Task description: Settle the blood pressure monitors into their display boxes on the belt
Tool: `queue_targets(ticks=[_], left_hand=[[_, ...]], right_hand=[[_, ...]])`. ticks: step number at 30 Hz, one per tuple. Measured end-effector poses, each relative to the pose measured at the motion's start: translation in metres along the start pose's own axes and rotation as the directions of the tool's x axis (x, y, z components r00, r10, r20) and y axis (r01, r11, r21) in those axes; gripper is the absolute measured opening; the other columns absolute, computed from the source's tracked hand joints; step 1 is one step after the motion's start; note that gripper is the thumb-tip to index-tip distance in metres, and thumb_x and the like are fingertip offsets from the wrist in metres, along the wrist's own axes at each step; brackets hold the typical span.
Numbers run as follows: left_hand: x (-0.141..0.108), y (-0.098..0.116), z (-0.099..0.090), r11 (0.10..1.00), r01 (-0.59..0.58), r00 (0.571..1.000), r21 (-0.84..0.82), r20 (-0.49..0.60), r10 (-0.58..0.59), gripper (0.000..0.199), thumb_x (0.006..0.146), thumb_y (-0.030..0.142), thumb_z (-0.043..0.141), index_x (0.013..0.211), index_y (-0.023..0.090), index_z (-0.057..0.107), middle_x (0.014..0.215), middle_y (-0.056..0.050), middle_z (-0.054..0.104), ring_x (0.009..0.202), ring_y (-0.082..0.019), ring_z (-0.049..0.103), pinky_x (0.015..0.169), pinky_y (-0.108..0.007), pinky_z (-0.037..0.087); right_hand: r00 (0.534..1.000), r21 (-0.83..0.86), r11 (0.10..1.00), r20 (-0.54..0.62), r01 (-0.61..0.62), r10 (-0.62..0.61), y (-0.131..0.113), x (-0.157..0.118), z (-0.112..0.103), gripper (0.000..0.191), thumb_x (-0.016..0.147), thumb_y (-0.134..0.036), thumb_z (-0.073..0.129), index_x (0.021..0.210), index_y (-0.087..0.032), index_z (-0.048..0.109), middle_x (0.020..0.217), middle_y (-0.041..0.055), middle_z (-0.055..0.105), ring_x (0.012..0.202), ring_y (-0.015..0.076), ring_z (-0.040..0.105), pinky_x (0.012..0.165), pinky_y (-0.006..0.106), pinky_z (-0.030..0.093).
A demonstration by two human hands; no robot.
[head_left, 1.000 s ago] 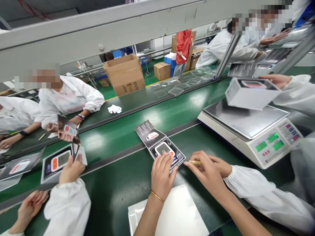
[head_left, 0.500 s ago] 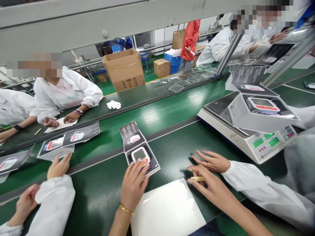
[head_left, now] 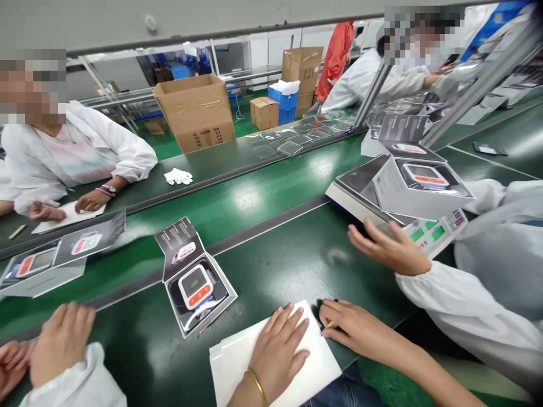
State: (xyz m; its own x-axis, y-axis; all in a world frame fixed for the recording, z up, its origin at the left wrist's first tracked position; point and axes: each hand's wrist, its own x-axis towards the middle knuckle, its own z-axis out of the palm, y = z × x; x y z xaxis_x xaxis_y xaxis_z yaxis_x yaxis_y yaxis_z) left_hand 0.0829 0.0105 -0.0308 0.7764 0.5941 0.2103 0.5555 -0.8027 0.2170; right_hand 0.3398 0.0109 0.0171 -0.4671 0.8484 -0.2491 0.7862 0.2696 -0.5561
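My left hand [head_left: 278, 350], with a gold bracelet at the wrist, lies flat with its fingers spread on a stack of white glossy sheets [head_left: 229, 370]. At the stack's upper right edge, my right hand [head_left: 345, 325] is closed around a small yellowish strip [head_left: 332, 324], mostly hidden by the fingers. Beyond the stack, to the left, stands an open box [head_left: 231, 295] with its printed lid folded back. Inside it sits a white device [head_left: 195, 285] with a grey screen and an orange panel. Neither of my hands touches this box.
A co-worker's hand [head_left: 388, 247] hovers at right, near a weighing scale [head_left: 356, 198] bearing an open box [head_left: 399, 195]. Another person's hands [head_left: 63, 339] are at lower left. Another open box [head_left: 63, 274] stands on the green belt [head_left: 250, 195]. A white glove [head_left: 178, 176] lies opposite.
My left hand has left the open box and come down onto the white sheets. My right hand has moved to the sheets' edge. The right co-worker's hand has lifted towards the scale. The view has shifted.
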Motion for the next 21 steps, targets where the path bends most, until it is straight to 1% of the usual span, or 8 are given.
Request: queue_targets(ticks=[6, 8, 9, 10, 12, 15, 18, 21], left_hand=[[-0.003, -0.006, -0.002, 1.000, -0.013, 1.000, 0.006, -0.012, 0.013, 0.056, 0.104, 0.042, 0.052, 0.156, 0.024, 0.040, 0.165, 0.003, 0.040, 0.151, -0.021, 0.042, 0.119, -0.039, 0.050], [-0.002, -0.004, -0.001, 1.000, -0.014, 1.000, 0.012, -0.025, 0.015, 0.055, 0.104, 0.043, 0.051, 0.154, 0.025, 0.042, 0.165, 0.004, 0.041, 0.150, -0.021, 0.043, 0.117, -0.039, 0.051], [-0.002, -0.004, -0.001, 1.000, -0.015, 0.999, 0.016, -0.034, 0.015, 0.054, 0.104, 0.044, 0.050, 0.154, 0.025, 0.043, 0.165, 0.004, 0.041, 0.150, -0.021, 0.044, 0.117, -0.039, 0.051], [-0.002, -0.003, -0.001, 1.000, -0.015, 0.999, 0.022, -0.041, 0.016, 0.054, 0.104, 0.045, 0.050, 0.154, 0.025, 0.043, 0.165, 0.004, 0.041, 0.149, -0.021, 0.045, 0.116, -0.039, 0.052], [-0.002, -0.003, 0.000, 0.998, -0.028, 0.999, 0.051, -0.040, 0.030, 0.055, 0.104, 0.044, 0.050, 0.154, 0.024, 0.043, 0.164, 0.004, 0.041, 0.148, -0.022, 0.047, 0.114, -0.039, 0.054], [-0.001, -0.005, 0.003, 0.990, -0.077, 0.996, 0.120, -0.042, 0.082, 0.055, 0.102, 0.041, 0.051, 0.154, 0.021, 0.045, 0.163, 0.000, 0.044, 0.146, -0.023, 0.050, 0.110, -0.040, 0.057], [0.000, -0.013, 0.013, 0.978, -0.119, 0.977, 0.171, -0.156, 0.146, 0.049, 0.103, 0.042, 0.047, 0.148, 0.022, 0.054, 0.156, 0.000, 0.053, 0.141, -0.022, 0.055, 0.104, -0.036, 0.059], [-0.001, -0.025, 0.029, 0.967, -0.156, 0.935, 0.202, -0.285, 0.210, 0.047, 0.105, 0.049, 0.039, 0.139, 0.025, 0.063, 0.146, 0.003, 0.064, 0.132, -0.020, 0.062, 0.098, -0.031, 0.061]], right_hand=[[0.998, 0.021, 0.998, -0.020, -0.051, 0.051, -0.005, 0.001, 0.003, 0.019, 0.097, -0.031, 0.068, 0.087, -0.024, 0.053, 0.090, -0.0022, 0.061, 0.081, 0.0191, 0.057, 0.078, 0.032, 0.041], [0.997, 0.123, 0.990, 0.025, -0.075, 0.072, -0.008, -0.001, 0.001, 0.019, 0.092, -0.028, 0.071, 0.086, -0.024, 0.053, 0.088, -0.0035, 0.060, 0.080, 0.0175, 0.055, 0.074, 0.030, 0.038], [0.995, 0.210, 0.974, 0.066, -0.086, 0.073, -0.010, -0.004, -0.002, 0.021, 0.090, -0.028, 0.073, 0.085, -0.024, 0.053, 0.086, -0.0043, 0.058, 0.079, 0.0164, 0.054, 0.071, 0.028, 0.037], [0.992, 0.314, 0.944, 0.113, -0.097, 0.064, -0.012, -0.007, -0.004, 0.023, 0.087, -0.029, 0.076, 0.084, -0.023, 0.053, 0.084, -0.0049, 0.057, 0.077, 0.0153, 0.053, 0.069, 0.026, 0.036], [0.983, 0.513, 0.850, 0.178, -0.124, 0.036, -0.014, -0.014, -0.011, 0.029, 0.083, -0.037, 0.079, 0.083, -0.023, 0.054, 0.083, -0.0049, 0.055, 0.076, 0.0143, 0.051, 0.067, 0.025, 0.036], [0.983, 0.665, 0.733, 0.183, -0.148, 0.032, -0.014, -0.022, -0.016, 0.043, 0.079, -0.056, 0.080, 0.083, -0.022, 0.054, 0.085, -0.0032, 0.055, 0.076, 0.0144, 0.048, 0.067, 0.025, 0.037], [0.987, 0.701, 0.697, 0.151, -0.151, 0.062, -0.012, -0.022, -0.015, 0.053, 0.076, -0.068, 0.078, 0.083, -0.022, 0.052, 0.082, -0.0033, 0.053, 0.074, 0.0141, 0.045, 0.067, 0.025, 0.035], [0.987, 0.716, 0.682, 0.144, -0.151, 0.067, -0.013, -0.015, -0.014, 0.059, 0.073, -0.074, 0.076, 0.082, -0.022, 0.052, 0.081, -0.0036, 0.052, 0.073, 0.0138, 0.043, 0.066, 0.025, 0.034]])
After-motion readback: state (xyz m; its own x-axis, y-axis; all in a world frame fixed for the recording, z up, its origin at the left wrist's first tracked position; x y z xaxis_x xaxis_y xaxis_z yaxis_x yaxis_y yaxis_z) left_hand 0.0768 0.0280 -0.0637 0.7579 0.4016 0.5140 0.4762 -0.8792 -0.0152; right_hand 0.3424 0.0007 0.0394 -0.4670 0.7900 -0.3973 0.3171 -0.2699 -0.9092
